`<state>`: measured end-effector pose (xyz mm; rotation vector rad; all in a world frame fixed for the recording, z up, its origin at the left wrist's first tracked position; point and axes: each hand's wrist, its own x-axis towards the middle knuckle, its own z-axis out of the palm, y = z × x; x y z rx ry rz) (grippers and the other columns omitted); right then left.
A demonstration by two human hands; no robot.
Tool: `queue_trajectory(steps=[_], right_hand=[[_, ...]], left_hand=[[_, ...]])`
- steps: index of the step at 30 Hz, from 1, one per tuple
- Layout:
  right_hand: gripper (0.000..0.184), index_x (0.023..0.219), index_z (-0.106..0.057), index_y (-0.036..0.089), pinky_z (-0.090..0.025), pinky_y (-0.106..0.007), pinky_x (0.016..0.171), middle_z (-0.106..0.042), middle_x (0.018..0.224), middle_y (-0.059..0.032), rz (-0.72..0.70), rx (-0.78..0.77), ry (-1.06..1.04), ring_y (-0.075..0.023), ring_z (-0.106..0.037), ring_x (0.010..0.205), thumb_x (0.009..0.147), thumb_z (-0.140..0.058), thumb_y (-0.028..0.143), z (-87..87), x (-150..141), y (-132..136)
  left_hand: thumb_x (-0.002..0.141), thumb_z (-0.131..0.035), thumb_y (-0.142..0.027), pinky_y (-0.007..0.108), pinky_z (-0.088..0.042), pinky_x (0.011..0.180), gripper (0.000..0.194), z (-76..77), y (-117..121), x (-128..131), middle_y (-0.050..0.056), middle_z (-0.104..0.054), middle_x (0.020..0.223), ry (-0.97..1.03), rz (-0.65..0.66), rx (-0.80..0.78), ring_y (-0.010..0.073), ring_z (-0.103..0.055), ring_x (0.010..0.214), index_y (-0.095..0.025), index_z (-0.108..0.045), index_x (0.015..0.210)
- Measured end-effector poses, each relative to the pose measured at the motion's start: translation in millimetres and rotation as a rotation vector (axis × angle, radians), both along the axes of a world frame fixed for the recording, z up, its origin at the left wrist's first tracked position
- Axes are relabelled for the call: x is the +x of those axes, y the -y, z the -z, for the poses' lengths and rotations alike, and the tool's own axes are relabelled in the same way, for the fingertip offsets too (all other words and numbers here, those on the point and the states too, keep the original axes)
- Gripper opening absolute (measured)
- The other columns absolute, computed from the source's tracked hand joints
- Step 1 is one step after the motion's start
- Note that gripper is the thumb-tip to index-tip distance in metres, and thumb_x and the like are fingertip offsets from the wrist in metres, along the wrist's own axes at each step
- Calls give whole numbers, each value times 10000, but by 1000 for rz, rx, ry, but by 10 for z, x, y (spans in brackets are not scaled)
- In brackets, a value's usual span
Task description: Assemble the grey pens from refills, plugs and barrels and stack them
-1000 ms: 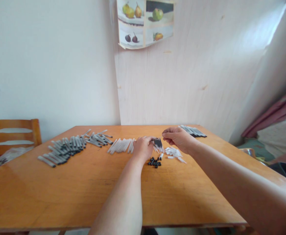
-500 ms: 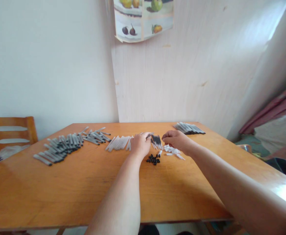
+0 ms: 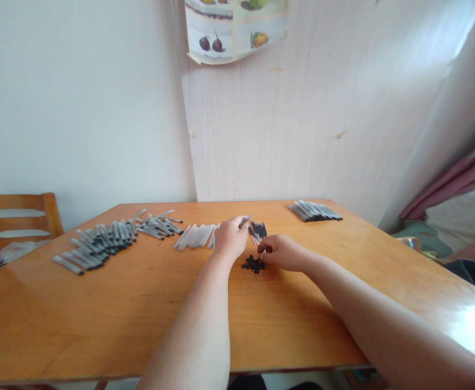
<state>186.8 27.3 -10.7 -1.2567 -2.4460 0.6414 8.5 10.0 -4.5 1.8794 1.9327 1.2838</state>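
Observation:
My left hand (image 3: pixel 230 238) is closed around a pen (image 3: pixel 244 221), whose dark-and-light end sticks out past the fingertips to the right. My right hand (image 3: pixel 284 252) has its thumb and fingers curled together at the right edge of a small pile of black plugs (image 3: pixel 252 264). Whether a plug is between those fingertips is too small to tell. Just beyond the hands lies a row of thin dark refills (image 3: pixel 258 230) with pale lower ends. Left of my left hand, clear white pen barrels (image 3: pixel 197 236) lie side by side, partly covered by the hand.
Black-ended pens (image 3: pixel 103 241) lie spread on the left of the wooden table (image 3: pixel 111 325), with a looser heap (image 3: pixel 158 225) beside them. Another bundle of pens (image 3: pixel 314 210) lies at the back right. A wooden chair (image 3: pixel 18 222) stands at the left.
My right hand has moved down and left, from beside the refills to the black plugs. It now covers the small white pieces seen before. My left hand stays nearly in place with the pen.

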Motion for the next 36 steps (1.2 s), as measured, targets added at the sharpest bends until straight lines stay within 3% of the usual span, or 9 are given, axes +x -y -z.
queue_trajectory(steps=[5, 11, 15, 22, 26, 36], right_hand=[[80, 752, -669, 183, -414, -221, 607, -670, 723, -12, 14, 7, -163, -141, -587, 692, 710, -609, 213, 4, -14, -23], [83, 796, -557, 172, -425, -200, 485, -646, 619, -20, 104, -295, -636, -109, -572, 523, 731, -592, 207, -73, 61, -14], [140, 808, -548, 182, -417, -207, 493, -617, 621, 11, 75, -299, -833, -93, -533, 514, 723, -634, 252, -60, 120, -43], [246, 838, -652, 162, -368, -229, 495, -551, 590, 31, 91, -188, -880, -92, -462, 516, 749, -623, 389, -25, 149, -114], [247, 904, -649, 158, -397, -233, 534, -594, 672, 12, 89, -175, -901, -104, -509, 573, 738, -616, 338, -41, 141, -87], [168, 836, -585, 176, -400, -231, 535, -579, 698, 16, 107, -91, -864, -106, -501, 586, 706, -610, 278, -46, 142, -74]], left_hand=[[866, -533, -284, 317, -449, 903, 305, -25, 21, 15, 66, -685, 1156, 12, 18, 6, 211, -605, 1084, -264, -671, 1137], [874, -531, -292, 309, -436, 947, 303, -45, 52, 55, 54, -679, 1172, -11, 57, -1, 194, -593, 1111, -262, -667, 1143], [873, -536, -284, 308, -436, 948, 296, -33, 66, 79, 47, -681, 1167, -51, 105, 26, 193, -597, 1099, -266, -672, 1134], [866, -529, -238, 304, -446, 873, 273, 21, 90, 140, 16, -712, 1076, -251, 156, 130, 188, -624, 993, -291, -684, 1084], [865, -525, -225, 303, -435, 853, 277, 25, 104, 171, 5, -716, 1047, -327, 153, 142, 184, -617, 967, -302, -685, 1077], [869, -508, -244, 324, -405, 813, 291, -10, 152, 191, -5, -710, 1028, -431, 103, 107, 202, -592, 936, -345, -689, 1074]])
